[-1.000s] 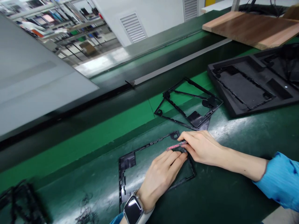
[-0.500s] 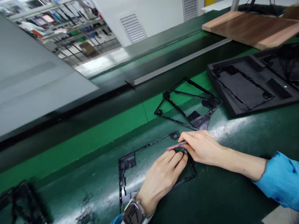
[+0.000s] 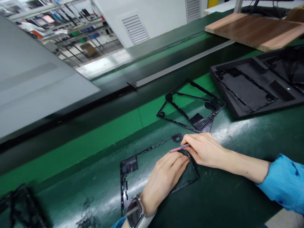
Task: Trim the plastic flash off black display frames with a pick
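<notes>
A thin black rectangular plastic frame (image 3: 129,164) lies on the dark green bench. Over its right side, my left hand (image 3: 163,175), with a smartwatch (image 3: 135,212) on the wrist, has its fingers bent together and closed at the frame's edge. My right hand (image 3: 204,148) comes in from the right and pinches a slim tool (image 3: 177,149) with a pink patterned handle. Its pink end points left, just above my left fingers. The tool's working end is hidden by the hands, so its kind is not clear.
Behind the hands, more black frames (image 3: 190,118) lie crossed over each other. A black foam tray (image 3: 239,115) holding a frame is at right, near a wooden board (image 3: 256,30). Dark frames (image 3: 26,205) sit at lower left beside thin black scraps (image 3: 87,218).
My left hand and wrist have turned slightly, and its fingers have drawn closer together against the frame's edge. My right hand has hardly moved. The green belt's seam has shifted left.
</notes>
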Tool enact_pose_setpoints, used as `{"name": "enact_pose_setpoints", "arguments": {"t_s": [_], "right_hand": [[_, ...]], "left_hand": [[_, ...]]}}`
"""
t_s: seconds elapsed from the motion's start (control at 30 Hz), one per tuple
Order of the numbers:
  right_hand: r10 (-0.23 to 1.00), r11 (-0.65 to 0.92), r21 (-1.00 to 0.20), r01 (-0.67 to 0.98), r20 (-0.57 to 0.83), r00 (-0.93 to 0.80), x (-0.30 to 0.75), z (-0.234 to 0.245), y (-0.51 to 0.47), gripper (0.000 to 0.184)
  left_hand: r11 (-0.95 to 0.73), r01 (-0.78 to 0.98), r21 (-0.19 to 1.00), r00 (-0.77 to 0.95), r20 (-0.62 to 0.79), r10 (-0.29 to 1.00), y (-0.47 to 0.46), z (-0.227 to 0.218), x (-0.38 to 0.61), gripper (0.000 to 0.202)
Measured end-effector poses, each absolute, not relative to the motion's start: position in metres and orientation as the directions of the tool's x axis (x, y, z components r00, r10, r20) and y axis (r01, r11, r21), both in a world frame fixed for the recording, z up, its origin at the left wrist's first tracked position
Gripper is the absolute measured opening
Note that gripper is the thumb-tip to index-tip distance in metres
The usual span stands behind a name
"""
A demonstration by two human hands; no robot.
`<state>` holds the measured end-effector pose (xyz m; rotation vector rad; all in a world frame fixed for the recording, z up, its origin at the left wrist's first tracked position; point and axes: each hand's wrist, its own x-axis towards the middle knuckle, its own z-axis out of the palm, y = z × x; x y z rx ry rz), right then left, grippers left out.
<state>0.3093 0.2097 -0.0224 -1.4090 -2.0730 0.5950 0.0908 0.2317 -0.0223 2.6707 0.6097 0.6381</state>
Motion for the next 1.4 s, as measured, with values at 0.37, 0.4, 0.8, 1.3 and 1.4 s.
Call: {"name": "enact_pose_setpoints", "arguments": {"t_s": [0.37,0.4,0.8,1.3,1.4], "right_hand": [[0.939,0.336,-0.616,0.713,0.157,-0.307,0.307,-0.019,0.209,0.012],[0.939,0.335,-0.616,0.713,0.156,-0.306,0.307,-0.018,0.208,0.012],[0.939,0.339,-0.615,0.712,0.183,-0.290,0.306,-0.022,0.209,0.009],[0.944,0.325,-0.664,0.673,0.187,-0.271,0.308,-0.022,0.210,0.009],[0.956,0.292,-0.769,0.569,0.228,-0.183,0.310,-0.019,0.208,0.007]], "left_hand": [[-0.658,0.528,0.537,0.697,0.169,0.697,0.224,-0.017,0.105,0.012],[-0.659,0.548,0.516,0.695,0.158,0.702,0.223,-0.017,0.106,0.012],[-0.668,0.646,0.370,0.639,0.218,0.738,0.208,-0.026,0.116,0.015],[-0.421,0.568,0.707,0.514,0.095,0.852,0.214,-0.023,0.102,0.008],[-0.464,0.541,0.702,0.516,0.158,0.842,0.211,-0.025,0.103,0.007]]}}
